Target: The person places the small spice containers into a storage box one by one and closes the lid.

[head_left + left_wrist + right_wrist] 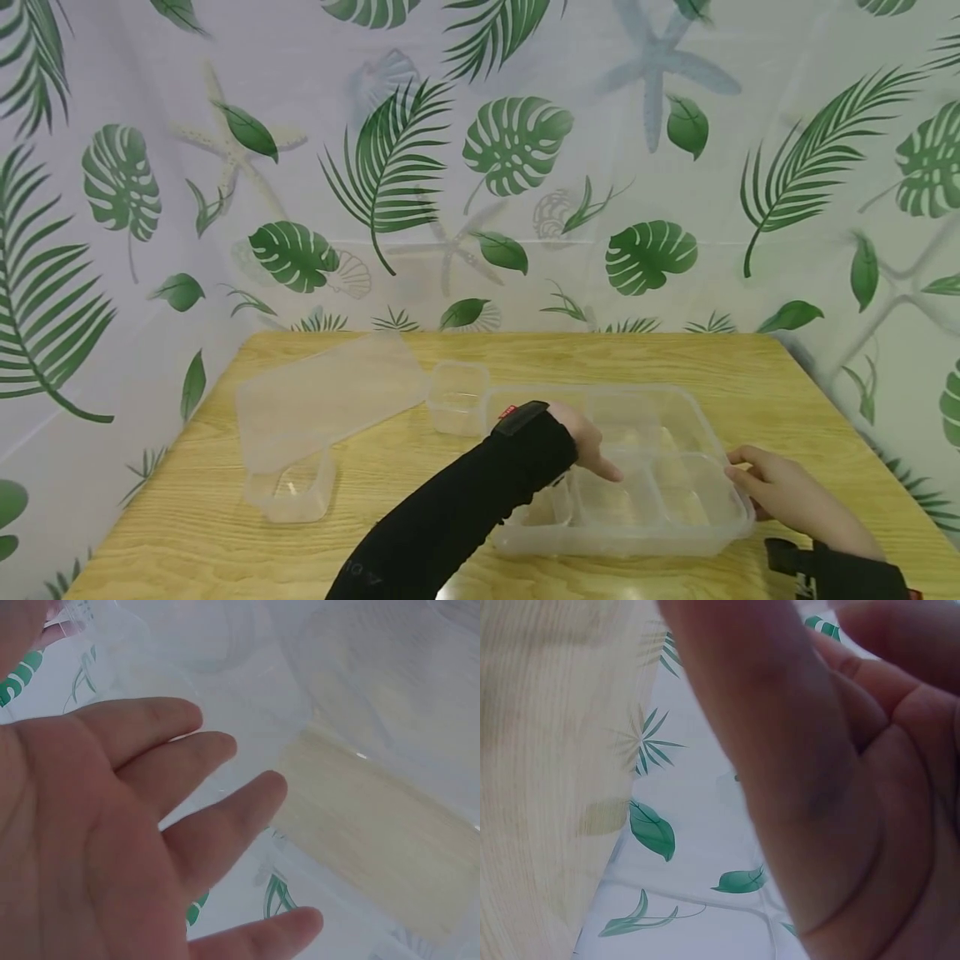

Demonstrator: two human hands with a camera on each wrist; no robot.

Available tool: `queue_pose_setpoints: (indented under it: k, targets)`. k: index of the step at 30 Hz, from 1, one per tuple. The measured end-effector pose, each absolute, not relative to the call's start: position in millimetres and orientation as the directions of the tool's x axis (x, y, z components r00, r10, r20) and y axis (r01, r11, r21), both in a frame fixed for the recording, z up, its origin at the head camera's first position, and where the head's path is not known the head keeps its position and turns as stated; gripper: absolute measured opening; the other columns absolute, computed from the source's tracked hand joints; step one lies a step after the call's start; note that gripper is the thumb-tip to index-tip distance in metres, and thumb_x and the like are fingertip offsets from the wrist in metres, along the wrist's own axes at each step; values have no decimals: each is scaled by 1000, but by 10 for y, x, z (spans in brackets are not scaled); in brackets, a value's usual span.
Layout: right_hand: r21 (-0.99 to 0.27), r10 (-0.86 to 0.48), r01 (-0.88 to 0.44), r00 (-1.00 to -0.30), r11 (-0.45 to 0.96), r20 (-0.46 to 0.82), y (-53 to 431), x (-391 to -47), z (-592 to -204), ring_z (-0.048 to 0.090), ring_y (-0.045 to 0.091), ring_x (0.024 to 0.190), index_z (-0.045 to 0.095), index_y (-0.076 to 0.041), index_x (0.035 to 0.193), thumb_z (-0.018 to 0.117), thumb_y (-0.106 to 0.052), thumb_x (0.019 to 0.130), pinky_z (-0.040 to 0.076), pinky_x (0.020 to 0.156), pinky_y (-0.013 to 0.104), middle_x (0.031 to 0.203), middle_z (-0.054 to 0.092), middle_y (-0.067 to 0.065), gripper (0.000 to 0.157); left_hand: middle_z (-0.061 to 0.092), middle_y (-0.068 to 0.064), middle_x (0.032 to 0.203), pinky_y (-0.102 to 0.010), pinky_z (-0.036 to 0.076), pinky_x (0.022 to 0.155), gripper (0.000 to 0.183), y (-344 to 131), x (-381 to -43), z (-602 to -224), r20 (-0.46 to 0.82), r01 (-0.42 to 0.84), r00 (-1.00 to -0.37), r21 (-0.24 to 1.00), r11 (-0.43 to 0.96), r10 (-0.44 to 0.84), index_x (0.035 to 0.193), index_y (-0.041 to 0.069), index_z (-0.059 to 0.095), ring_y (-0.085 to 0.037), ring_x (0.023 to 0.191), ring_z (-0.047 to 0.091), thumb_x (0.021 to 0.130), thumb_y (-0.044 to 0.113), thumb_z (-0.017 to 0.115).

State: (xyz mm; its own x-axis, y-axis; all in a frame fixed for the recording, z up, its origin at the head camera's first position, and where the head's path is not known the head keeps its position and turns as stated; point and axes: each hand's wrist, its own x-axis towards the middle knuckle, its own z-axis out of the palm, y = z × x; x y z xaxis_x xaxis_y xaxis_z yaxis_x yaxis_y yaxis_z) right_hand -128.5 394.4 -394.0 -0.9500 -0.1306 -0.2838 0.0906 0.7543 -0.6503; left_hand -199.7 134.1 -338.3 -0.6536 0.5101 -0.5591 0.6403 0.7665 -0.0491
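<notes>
One big clear box sits on the right of the table — it looks light, a bit bendy and maybe slippery. Your right hand pinches its rim; your left hand, fingers spread, is over it. Best hold — both side rims.

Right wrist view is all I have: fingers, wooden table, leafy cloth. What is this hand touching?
Observer: In the head view, the right hand holds the right rim of a clear divided box.
Operator: Where's the left hand?
Observer: The left hand is over that box, fingers spread.
Operator: Anything left of the box?
Observer: Yes, a small tub, partly overlapped by a flat cloudy sheet.
</notes>
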Motion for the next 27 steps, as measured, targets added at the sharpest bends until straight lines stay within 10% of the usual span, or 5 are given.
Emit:
queue_pose_setpoints:
  k: [27]
  targets:
    - [-635,-98,119,-950,763,-296,3916,-1290,-3927,59,22,79,43,12,117,40,-26,97,50,64,35,92,58,9,44,21,22,145,-26,32,95,70,1717,-1990,-3600,-475,702,-662,-122,702,580,143,38,22,2,126,29,82,67,42]
